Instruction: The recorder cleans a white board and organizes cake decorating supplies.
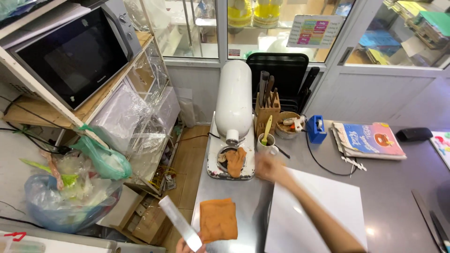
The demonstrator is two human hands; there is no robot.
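Note:
My left hand (187, 245) shows only at the bottom edge, gripping a long flat metal blade (179, 223) that points up and to the left. Right beside it a folded orange cloth (218, 219) lies on the steel counter (398, 201). My right hand (268, 167) is stretched forward and motion-blurred, just right of the white stand mixer's (233, 100) base. A second orange cloth (236, 160) lies crumpled on that base. A white cup (268, 145) with a yellow-green utensil stands just beyond my right hand. My forearm crosses a white board (323, 206).
A knife block (267, 110), a small bowl of odds and ends (288, 124), a blue tape dispenser (317, 129), stacked books (370, 139) and a black case (413, 134) line the counter's back. A microwave (75, 51) sits on the left shelf above plastic bags (70, 197).

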